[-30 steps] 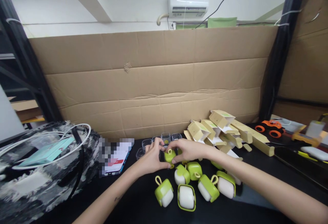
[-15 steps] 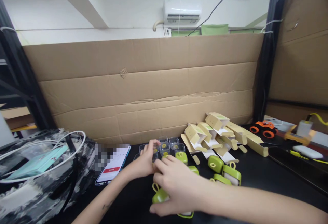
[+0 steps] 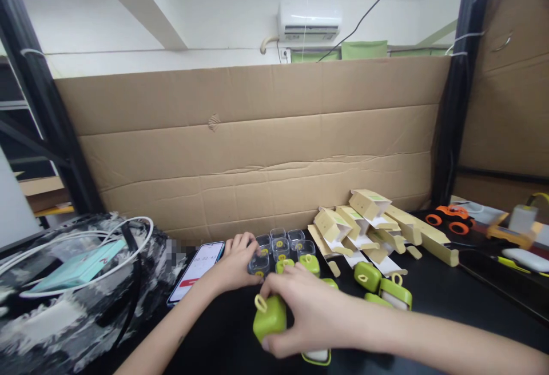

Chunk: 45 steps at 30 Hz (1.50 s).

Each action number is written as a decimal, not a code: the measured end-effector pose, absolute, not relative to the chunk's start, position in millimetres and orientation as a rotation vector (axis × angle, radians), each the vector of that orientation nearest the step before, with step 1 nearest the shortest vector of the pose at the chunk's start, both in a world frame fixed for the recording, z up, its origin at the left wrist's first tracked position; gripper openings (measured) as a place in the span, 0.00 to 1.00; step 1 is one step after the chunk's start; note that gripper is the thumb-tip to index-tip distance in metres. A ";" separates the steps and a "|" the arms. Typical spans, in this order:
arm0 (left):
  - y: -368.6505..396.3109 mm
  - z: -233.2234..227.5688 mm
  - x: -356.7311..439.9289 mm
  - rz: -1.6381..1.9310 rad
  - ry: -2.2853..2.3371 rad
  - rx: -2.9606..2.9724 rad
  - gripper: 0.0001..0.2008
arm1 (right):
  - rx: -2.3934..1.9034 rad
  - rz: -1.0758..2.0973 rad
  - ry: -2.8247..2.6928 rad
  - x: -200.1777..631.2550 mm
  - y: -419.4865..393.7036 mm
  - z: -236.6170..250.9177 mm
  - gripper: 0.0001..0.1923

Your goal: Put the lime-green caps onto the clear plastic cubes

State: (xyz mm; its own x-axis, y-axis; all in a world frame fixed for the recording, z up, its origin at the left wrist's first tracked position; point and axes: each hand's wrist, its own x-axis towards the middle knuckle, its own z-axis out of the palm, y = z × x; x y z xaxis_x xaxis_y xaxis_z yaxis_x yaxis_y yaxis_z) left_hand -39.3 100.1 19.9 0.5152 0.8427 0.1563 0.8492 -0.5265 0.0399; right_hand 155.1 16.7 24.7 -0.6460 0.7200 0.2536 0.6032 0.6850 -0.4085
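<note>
My right hand [image 3: 304, 309] is closed around a green case [image 3: 269, 319] with a pale yellow loop, its thumb low on the side and fingers at the top. My left hand [image 3: 235, 260] curls against a clear plastic box [image 3: 259, 264] at the left of a cluster, thumb and forefinger at its near left edges. More clear plastic boxes [image 3: 295, 239] with yellow round marks stand behind. Green cases [image 3: 309, 264] sit in front of them, partly hidden by my right hand. Another green case [image 3: 395, 294], showing a white inside, lies to the right among others.
Opened tan cardboard packages [image 3: 332, 227] are heaped at back right, near an orange toy car [image 3: 450, 219]. A phone [image 3: 197, 269] lies left of my left hand. Further left are a white cable [image 3: 148, 249] and a teal box [image 3: 79, 266]. A cardboard wall [image 3: 257, 152] closes the back.
My left hand has shifted from over the clear boxes to their left side. My right hand's fingers and thumb have closed on the green case, which shows more fully. The view has shifted slightly.
</note>
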 end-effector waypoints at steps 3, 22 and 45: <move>99.5 18.9 -36.6 -0.219 -1.512 -2.694 0.21 | -0.957 0.786 -2.220 171.4 20.1 45.9 0.21; 85.0 44.9 -36.4 -0.063 -1.545 -2.873 0.32 | -0.778 1.203 -1.971 184.3 73.5 39.8 0.24; 93.4 29.1 -36.6 -0.209 -1.647 -2.911 0.39 | -1.164 0.226 -2.377 143.9 91.9 14.2 0.20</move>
State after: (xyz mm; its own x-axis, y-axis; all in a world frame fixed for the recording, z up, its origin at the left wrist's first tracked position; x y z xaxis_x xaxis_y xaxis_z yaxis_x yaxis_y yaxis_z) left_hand -36.6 93.4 29.1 0.5145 0.8574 0.0049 0.8314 -0.5003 0.2416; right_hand 143.9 91.9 14.2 -0.5224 0.7788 0.3472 0.6995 0.6243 -0.3478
